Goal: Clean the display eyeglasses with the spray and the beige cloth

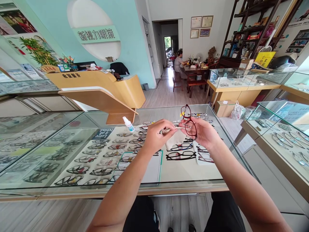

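My right hand (204, 130) grips a pair of dark red eyeglasses (186, 120), held on end above the glass counter with one lens over the other. Close beside it, my left hand (160, 130) pinches a pale cloth (175, 139) that hangs below the fingers. The cloth's upper edge reaches across toward the glasses; whether it touches a lens I cannot tell. A small white spray bottle (128, 124) is on the counter to the left of my left hand.
Rows of eyeglass frames (100, 171) lie inside the glass display counter (202, 184) in front of me. Another glass case (285, 120) stands at the right. Behind the counter is a wooden reception desk (96, 80). Far back, a person (179, 64) sits at a dark table.
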{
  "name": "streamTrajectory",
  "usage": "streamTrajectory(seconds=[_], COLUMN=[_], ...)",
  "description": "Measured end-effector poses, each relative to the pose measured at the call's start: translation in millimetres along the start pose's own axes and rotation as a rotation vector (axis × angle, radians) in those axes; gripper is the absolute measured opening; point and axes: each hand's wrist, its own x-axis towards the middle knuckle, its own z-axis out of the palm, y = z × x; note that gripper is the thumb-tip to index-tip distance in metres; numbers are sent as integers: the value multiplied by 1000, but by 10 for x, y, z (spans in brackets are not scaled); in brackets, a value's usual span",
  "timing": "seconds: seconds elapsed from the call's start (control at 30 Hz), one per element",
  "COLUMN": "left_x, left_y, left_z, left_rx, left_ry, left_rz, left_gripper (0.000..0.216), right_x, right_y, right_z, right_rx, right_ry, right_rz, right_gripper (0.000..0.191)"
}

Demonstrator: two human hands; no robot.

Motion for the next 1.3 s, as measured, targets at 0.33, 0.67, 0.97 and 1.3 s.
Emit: streamTrajectory(seconds=[0.33,0.67,0.97,1.3], left_x=[-12,-18,-15,5], left_y=[-11,-22,-38,-165], left_z=[19,17,-78,-65], left_rx=[-3,-2,-69,-502], left_ry=[6,-75,-197,-279], left_rz=[-54,-155,-285,-693], left_gripper=[15,20,27,38], right_x=[4,-17,-43,-95], right_y=[10,-48,-137,-209], right_z=[-6,-33,-156,-131], right_rx=[-14,-3,-4,12], right_ry=[5,31,68,76], right_rz=[-28,-56,-117,-131], right_gripper=[19,9,5,9])
